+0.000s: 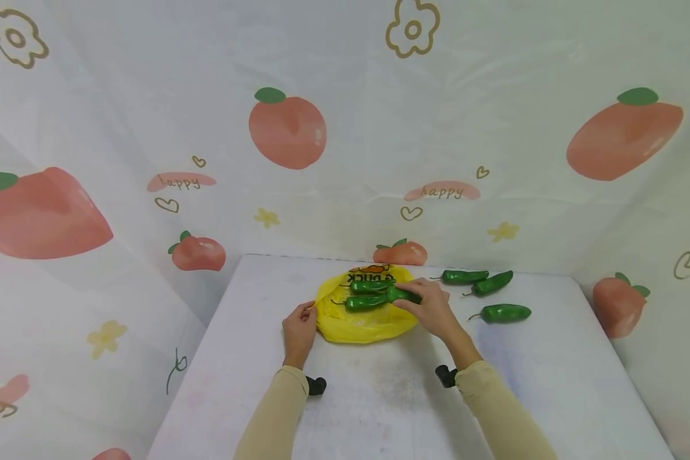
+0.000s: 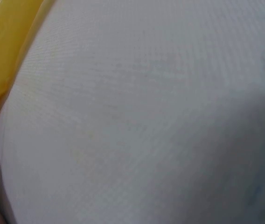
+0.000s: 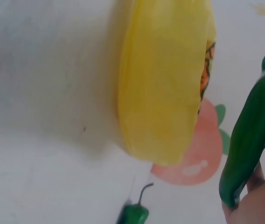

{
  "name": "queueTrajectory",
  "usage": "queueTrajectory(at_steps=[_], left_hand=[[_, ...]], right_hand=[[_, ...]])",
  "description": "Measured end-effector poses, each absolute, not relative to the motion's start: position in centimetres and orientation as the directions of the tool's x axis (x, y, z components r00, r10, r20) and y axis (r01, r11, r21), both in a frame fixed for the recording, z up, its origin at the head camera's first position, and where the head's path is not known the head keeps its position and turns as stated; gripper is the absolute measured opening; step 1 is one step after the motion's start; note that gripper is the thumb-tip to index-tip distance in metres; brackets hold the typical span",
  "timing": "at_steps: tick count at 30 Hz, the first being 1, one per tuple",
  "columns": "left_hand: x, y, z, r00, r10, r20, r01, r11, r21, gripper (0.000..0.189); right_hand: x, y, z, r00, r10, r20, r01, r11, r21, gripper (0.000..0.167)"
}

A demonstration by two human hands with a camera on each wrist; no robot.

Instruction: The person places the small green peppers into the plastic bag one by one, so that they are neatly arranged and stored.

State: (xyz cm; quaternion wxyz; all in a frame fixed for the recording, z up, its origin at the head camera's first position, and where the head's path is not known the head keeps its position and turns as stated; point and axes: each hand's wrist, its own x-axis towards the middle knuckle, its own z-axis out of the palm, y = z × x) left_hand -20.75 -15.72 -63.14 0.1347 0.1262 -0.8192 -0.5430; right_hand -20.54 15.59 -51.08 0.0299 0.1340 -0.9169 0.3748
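Note:
A yellow plastic bag point(image 1: 368, 333) lies with its mouth spread wide on the table, dark lettering and an orange print showing inside at the back. Its left rim is pinched by my left hand point(image 1: 300, 331), between thumb and fingers. Two green peppers, one nearer point(image 1: 365, 303) and one farther point(image 1: 370, 287), lie side by side in the bag, stems to the left. Over the bag's right part, my right hand point(image 1: 434, 311) grips another green pepper point(image 3: 251, 135) between thumb and fingers. In the left wrist view only a sliver of the left hand and some yellow plastic appear.
Right of the bag, three more green peppers rest on the white table point(image 1: 356, 409): one at the back point(image 1: 464, 276), one slanted beside it point(image 1: 492, 283), and one nearer point(image 1: 503, 313). A fruit-printed white sheet point(image 1: 345, 211) stands behind and along both sides.

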Motion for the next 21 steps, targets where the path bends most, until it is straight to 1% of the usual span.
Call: queueTrajectory(at_steps=[3, 8, 21], left_hand=[[-20.7, -15.7, -63.0, -0.931, -0.354, 0.086, -0.057, 0.375, 0.925, 0.02], [-20.6, -15.5, -62.8, -0.929, -0.362, 0.08, -0.063, 0.368, 0.928, 0.02], [-20.7, -15.6, -62.9, -0.929, -0.365, 0.068, -0.076, 0.368, 0.927, 0.021]], right_hand=[[-20.8, 14.8, -51.1, -0.959, -0.241, 0.151, -0.278, 0.682, -0.676, 0.044], [-21.1, 13.6, -51.2, -0.958, -0.265, 0.109, -0.268, 0.7, -0.662, 0.045], [-21.8, 10.9, -52.0, -0.956, -0.289, 0.053, -0.252, 0.712, -0.655, 0.045]])
